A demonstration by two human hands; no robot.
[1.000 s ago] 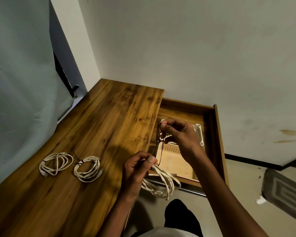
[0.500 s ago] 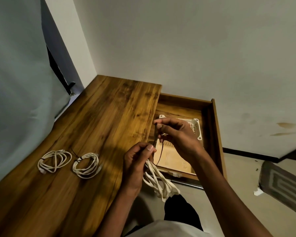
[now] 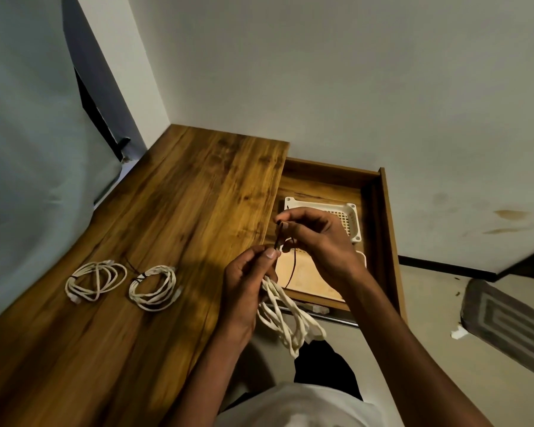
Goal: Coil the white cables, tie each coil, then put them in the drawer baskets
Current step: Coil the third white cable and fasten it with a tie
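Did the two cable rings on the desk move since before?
No. Both tied coils lie the same way beside the desk's left edge; only the camera shifted.

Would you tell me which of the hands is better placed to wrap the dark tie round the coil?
Right hand: it pinches the dark tie, while the left hand grips the coil.

a wooden desk (image 3: 167, 241) stands in a corner of plain pale walls (image 3: 321, 72). a grey curtain (image 3: 28, 149) hangs at left. dim light. beige floor (image 3: 429, 303) with a dark skirting (image 3: 444, 268) and a grey patterned rug (image 3: 506, 315).
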